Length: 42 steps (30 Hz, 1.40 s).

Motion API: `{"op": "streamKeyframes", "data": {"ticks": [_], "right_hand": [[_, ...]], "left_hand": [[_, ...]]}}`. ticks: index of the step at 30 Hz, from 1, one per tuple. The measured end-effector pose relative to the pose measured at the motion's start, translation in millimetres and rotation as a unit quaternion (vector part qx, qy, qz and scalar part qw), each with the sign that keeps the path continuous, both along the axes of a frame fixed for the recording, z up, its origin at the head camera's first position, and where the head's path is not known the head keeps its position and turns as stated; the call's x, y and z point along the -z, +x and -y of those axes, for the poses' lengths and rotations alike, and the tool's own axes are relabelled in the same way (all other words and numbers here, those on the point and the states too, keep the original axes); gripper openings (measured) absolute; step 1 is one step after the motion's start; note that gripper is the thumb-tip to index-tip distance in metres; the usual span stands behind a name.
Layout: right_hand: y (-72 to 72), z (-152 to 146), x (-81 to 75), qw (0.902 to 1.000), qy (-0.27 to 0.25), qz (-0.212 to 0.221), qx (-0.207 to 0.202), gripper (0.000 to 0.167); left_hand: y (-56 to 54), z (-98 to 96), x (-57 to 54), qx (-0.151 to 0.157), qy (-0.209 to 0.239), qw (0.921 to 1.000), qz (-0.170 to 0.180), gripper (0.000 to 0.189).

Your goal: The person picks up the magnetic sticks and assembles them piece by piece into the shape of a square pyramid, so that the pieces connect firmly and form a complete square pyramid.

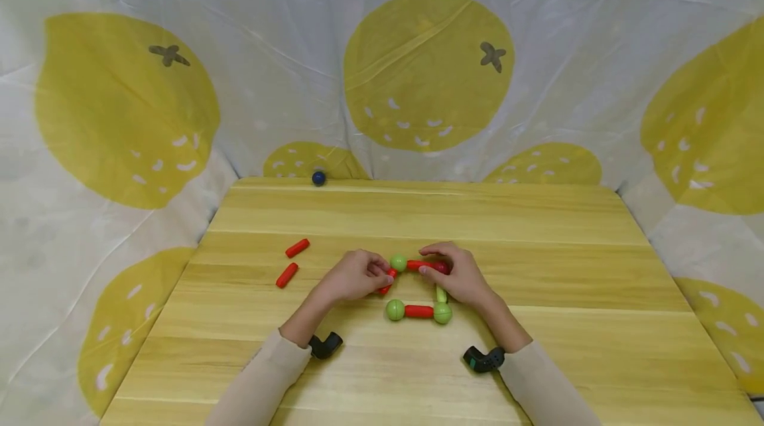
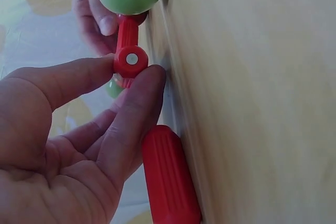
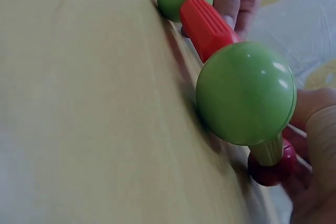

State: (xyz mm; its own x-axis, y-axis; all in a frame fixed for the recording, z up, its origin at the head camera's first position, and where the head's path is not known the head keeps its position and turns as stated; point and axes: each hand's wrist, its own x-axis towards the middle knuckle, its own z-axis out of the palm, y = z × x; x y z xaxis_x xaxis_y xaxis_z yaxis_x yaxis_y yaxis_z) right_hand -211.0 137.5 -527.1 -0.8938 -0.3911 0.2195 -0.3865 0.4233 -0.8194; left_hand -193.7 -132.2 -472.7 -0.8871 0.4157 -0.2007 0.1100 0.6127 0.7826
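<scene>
With thumb and fingertips, my left hand (image 1: pixel 356 275) pinches a red magnetic rod (image 1: pixel 388 282); its round end with a silver magnet (image 2: pixel 132 59) faces the left wrist camera. A small green ball (image 1: pixel 398 263) lies just beyond that rod's upper end. From this ball a red rod (image 1: pixel 418 265) runs to a dark red ball (image 1: pixel 442 267), which my right hand (image 1: pixel 464 277) holds between thumb and fingers. A yellow-green rod (image 1: pixel 441 294) leads from there to a larger green ball (image 1: pixel 442 312). Nearest me, another red rod (image 1: pixel 419 311) links it to a second large green ball (image 1: pixel 395 310).
Two loose red rods (image 1: pixel 297 248) (image 1: pixel 287 275) lie on the wooden table (image 1: pixel 537 227), left of my hands. At the back edge sits a dark blue ball (image 1: pixel 319 178). A lemon-printed cloth (image 1: pixel 286 81) hangs behind and along both sides. Black devices (image 1: pixel 485 359) are on both wrists.
</scene>
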Motion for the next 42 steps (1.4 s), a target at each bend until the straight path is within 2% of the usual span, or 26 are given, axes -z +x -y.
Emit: {"op": "streamKeyframes", "data": {"ticks": [3,6,10,14,18,21,30,42], "right_hand": [[10.4,-2,-7.8,0.9978,0.005,-0.066,0.006,0.028],[24.7,-2,-15.4,0.9937,0.013,-0.104,-0.039,0.025],[43.2,2,-18.6,0.9863,0.049,-0.094,-0.126,0.027],[53.6,6,-18.1,0.9790,0.103,-0.070,-0.161,0.030],[55.5,8,-16.9,0.9740,0.136,-0.070,-0.168,0.027],[54.2,10,-14.6,0.9723,0.138,-0.078,-0.172,0.022],[52.6,15,-13.9,0.9751,0.097,-0.090,-0.178,0.021],[48.4,20,-14.3,0.9753,0.095,-0.096,-0.175,0.019]], "left_hand": [[0.5,-1.7,-0.2,0.002,0.002,1.0000,0.000,0.020],[1.5,-1.9,0.0,0.002,0.006,1.0000,0.004,0.019],[2.9,-0.5,1.8,0.004,0.007,0.9999,0.009,0.017],[3.8,0.9,4.2,0.006,0.008,0.9999,0.014,0.018],[4.7,1.6,6.0,0.008,0.007,0.9998,0.015,0.018],[5.2,1.4,6.9,0.006,0.009,0.9999,0.012,0.017],[5.3,-2.0,9.4,0.003,0.026,0.9996,0.010,0.019],[9.1,-5.1,8.6,-0.021,0.081,0.9949,0.057,0.026]]}}
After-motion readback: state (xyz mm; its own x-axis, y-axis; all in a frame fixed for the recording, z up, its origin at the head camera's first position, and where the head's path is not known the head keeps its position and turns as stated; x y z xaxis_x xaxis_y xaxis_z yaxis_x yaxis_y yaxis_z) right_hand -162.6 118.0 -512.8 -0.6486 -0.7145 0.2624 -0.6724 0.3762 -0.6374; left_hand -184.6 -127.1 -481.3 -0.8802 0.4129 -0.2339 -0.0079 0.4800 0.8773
